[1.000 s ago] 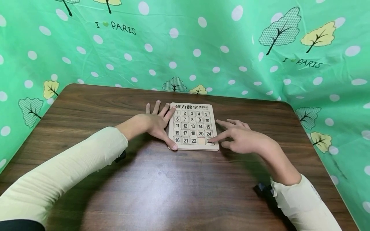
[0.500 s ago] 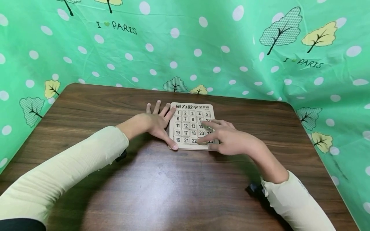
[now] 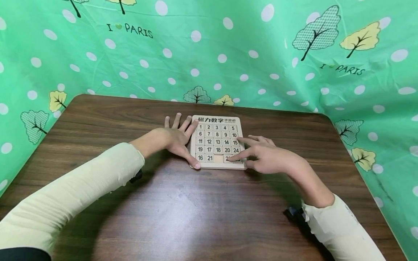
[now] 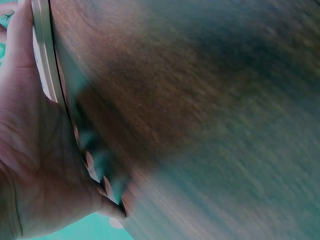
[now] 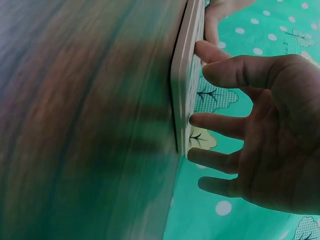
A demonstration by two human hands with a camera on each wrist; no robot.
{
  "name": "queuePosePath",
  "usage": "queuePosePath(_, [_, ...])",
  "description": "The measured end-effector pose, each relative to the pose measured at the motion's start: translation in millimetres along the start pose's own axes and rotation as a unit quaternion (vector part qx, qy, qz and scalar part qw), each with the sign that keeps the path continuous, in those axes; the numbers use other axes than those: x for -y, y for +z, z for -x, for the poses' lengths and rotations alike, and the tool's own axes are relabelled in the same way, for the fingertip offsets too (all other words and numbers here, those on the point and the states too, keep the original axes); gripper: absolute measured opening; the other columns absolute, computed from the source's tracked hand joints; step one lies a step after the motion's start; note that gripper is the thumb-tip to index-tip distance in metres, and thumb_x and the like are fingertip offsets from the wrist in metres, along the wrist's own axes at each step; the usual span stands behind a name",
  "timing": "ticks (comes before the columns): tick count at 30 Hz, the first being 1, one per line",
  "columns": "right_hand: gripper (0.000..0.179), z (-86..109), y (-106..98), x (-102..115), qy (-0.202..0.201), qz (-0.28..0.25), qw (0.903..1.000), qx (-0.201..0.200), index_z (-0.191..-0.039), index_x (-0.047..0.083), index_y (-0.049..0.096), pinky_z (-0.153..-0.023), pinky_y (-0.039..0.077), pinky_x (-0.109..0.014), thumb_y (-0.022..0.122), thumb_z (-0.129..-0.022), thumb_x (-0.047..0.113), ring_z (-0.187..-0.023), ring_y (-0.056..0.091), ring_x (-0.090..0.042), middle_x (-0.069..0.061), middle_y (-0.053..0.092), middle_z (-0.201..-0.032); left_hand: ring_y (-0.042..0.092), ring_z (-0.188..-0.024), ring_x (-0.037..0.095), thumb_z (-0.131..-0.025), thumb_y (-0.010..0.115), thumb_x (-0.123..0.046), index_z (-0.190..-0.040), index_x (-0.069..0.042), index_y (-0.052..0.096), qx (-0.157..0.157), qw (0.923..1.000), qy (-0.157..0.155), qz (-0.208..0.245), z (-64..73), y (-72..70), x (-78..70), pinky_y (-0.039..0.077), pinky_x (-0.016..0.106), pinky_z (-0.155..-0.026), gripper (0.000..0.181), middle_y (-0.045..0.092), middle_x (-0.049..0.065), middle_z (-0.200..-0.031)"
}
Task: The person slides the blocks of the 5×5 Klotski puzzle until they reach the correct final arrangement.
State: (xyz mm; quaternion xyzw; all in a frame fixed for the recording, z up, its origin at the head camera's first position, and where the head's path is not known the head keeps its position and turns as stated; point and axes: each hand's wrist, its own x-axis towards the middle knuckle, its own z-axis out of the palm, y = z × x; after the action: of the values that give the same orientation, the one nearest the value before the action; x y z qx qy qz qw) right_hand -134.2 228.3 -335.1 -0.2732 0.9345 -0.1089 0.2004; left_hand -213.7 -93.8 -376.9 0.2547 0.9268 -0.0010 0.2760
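Note:
A flat number slide puzzle [image 3: 215, 166] lies on the table, its numbered square tiles in rows under a printed heading. My left hand [image 3: 177, 139] rests against its left side, fingers spread, thumb on the lower left corner. From the right, my right hand [image 3: 267, 156] reaches over it. Its index fingertip presses the 22 tile [image 3: 226, 157] in the bottom row and partly hides that tile and the 23 tile. Left of 22 is a bare slot [image 3: 218, 159]. The right wrist view shows the fingers of the right hand [image 5: 285, 120] extended by the board's edge [image 5: 182, 95].
The dark wooden table [image 3: 183, 210] extends around the puzzle on all sides. Behind it hangs a green cloth [image 3: 183, 61] with white dots and printed trees. Both forearms, in pale sleeves [image 3: 94, 177], cross the table from the near corners.
My right index finger moved left from the 23 tile to the 22 tile, then back right. The 22 tile slid one place right, so the bare slot shifted left. My left hand stayed still.

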Motion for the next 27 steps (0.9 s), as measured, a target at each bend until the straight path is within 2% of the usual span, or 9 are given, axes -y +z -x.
queuePosePath(5, [0.046, -0.4, 2, 0, -0.009, -0.005, 0.9997, -0.020, -0.134, 0.045, 0.083, -0.129, 0.015, -0.089, 0.070, -0.103, 0.014, -0.170, 0.022, -0.059, -0.018, 0.030, -0.187, -0.031, -0.170, 0.052, -0.065, 0.070, -0.109, -0.177, -0.023, -0.029, 0.000, 1.0000, 0.000, 0.000, -0.9, 0.3, 0.0, -0.015, 0.079, -0.134, 0.172, -0.029, 0.015, -0.187])
queuePosePath(8, [0.043, -5.5, 6, 5, -0.030, -0.007, 0.9989, -0.036, -0.131, 0.043, 0.085, -0.129, 0.013, -0.089, 0.071, -0.102, 0.014, -0.171, 0.020, -0.058, -0.015, 0.028, -0.188, -0.031, -0.169, 0.052, -0.065, 0.070, -0.109, -0.177, -0.023, -0.029, 0.001, 1.0000, -0.001, -0.001, -0.9, 0.2, -0.1, -0.016, 0.079, -0.134, 0.172, -0.030, 0.015, -0.187])
queuePosePath(13, [0.049, -15.5, 13, 18, -0.064, -0.006, 0.9975, -0.030, -0.143, 0.042, 0.079, -0.130, 0.013, -0.089, 0.069, -0.103, 0.016, -0.171, 0.020, -0.058, -0.015, 0.027, -0.189, -0.032, -0.169, 0.051, -0.065, 0.070, -0.109, -0.177, -0.023, -0.028, 0.002, 1.0000, -0.001, -0.001, -0.4, 0.1, -0.2, -0.016, 0.079, -0.134, 0.172, -0.029, 0.015, -0.187])
queuePosePath(18, [0.053, -20.4, 16, 27, -0.062, 0.005, 0.9980, -0.014, -0.153, 0.045, 0.071, -0.133, 0.014, -0.085, 0.068, -0.106, 0.018, -0.173, 0.018, -0.054, -0.013, 0.022, -0.190, -0.032, -0.169, 0.052, -0.066, 0.069, -0.109, -0.177, -0.023, -0.029, 0.003, 1.0000, -0.002, 0.000, -0.1, 0.1, 0.5, -0.015, 0.079, -0.134, 0.171, -0.030, 0.015, -0.187])
queuePosePath(27, [0.048, -12.3, 9, 17, -0.033, 0.002, 0.9994, -0.013, -0.142, 0.045, 0.079, -0.130, 0.017, -0.088, 0.069, -0.106, 0.015, -0.169, 0.027, -0.058, -0.016, 0.034, -0.186, -0.032, -0.169, 0.052, -0.065, 0.069, -0.110, -0.176, -0.023, -0.030, 0.003, 1.0000, -0.001, -0.005, -1.4, 0.3, 0.3, -0.016, 0.080, -0.134, 0.172, -0.030, 0.015, -0.187])
